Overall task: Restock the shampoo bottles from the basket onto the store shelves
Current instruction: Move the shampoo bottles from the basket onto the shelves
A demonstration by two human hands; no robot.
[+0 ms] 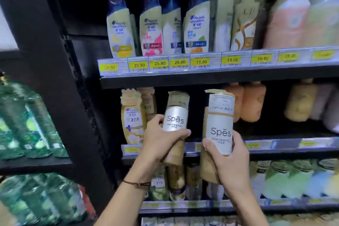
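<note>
Shampoo bottles marked "Spēs" are gripped one per hand before the middle shelf (275,146): the left hand (161,141) wraps the left Spēs bottle (175,121), the right hand (232,159) wraps the right Spēs bottle (219,124). At far left, green packs (27,124) are blurred. Head & Shoulders bottles (121,29) line the upper shelf (201,77), above yellow price tags (159,63) reading 23.90, 25.90, 26.00, 18.00. Small label print is unreadable; rightward bottles blur.
</note>
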